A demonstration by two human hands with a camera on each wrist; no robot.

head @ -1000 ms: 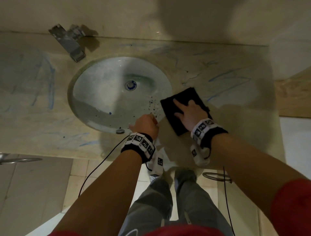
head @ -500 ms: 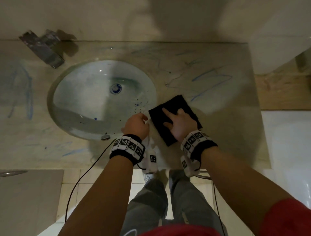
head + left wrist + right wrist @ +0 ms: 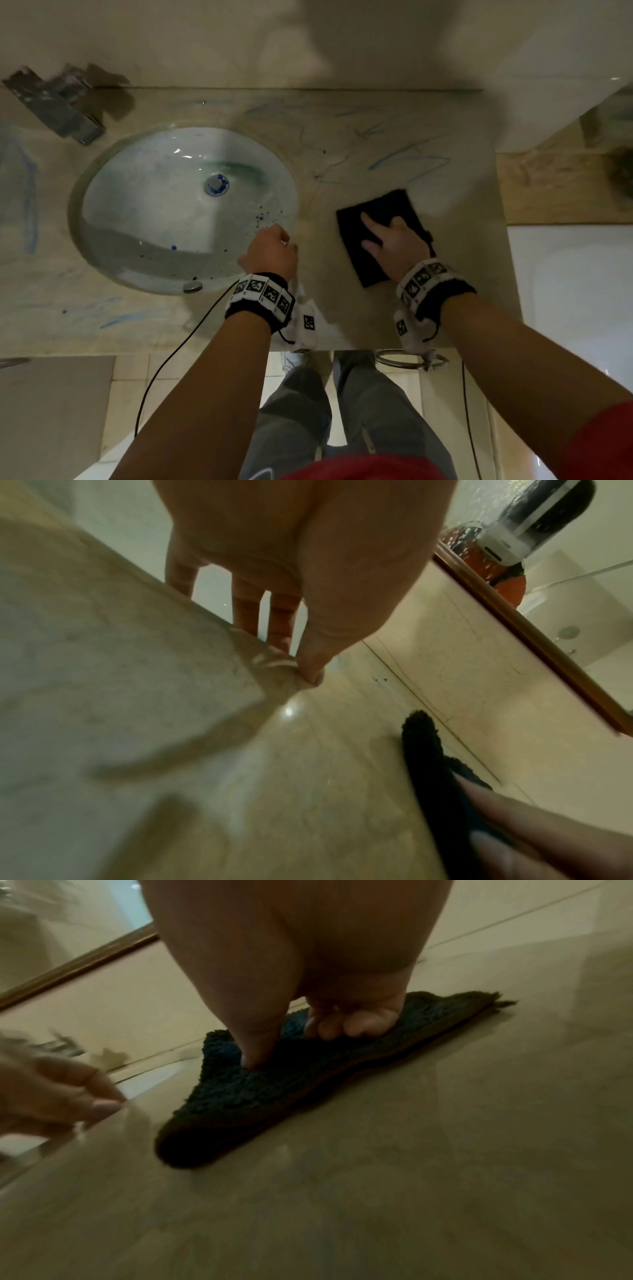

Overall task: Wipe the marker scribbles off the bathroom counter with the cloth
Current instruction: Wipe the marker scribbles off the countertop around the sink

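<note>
Cloth [image 3: 373, 219]: dark, shaggy, folded flat on the counter [image 3: 394, 329] right of the sink [image 3: 102, 178], near the front edge. We read it as soft, light and limp. It will bunch or slide under the palm unless we load it from above. Best hold is what we have now: flat pressure through the middle, not a pinch at a corner.

Our right hand [image 3: 394, 243] lies on top of it with fingers spread and straight, tips pushed into the pile. In the right wrist view the thumb digs in at the near edge. Nothing is curled round it.

Our left hand [image 3: 270, 251] rests at the sink rim, fingers loosely bent with tips on the counter edge, holding nothing.

Scribbles [image 3: 411, 161]: blue lines on the counter just behind the cloth, towards the wall, not yet covered. More faint blue [image 3: 116, 318] sits front-left of the sink and at the far left. Blue specks dot the basin.

The counter looks glossy, probably wet and slick, so the cloth should glide easily. Our guess: push forward over the lines behind it, keeping weight on.

Tap [image 3: 58, 106] is back-left, well apart.
</note>
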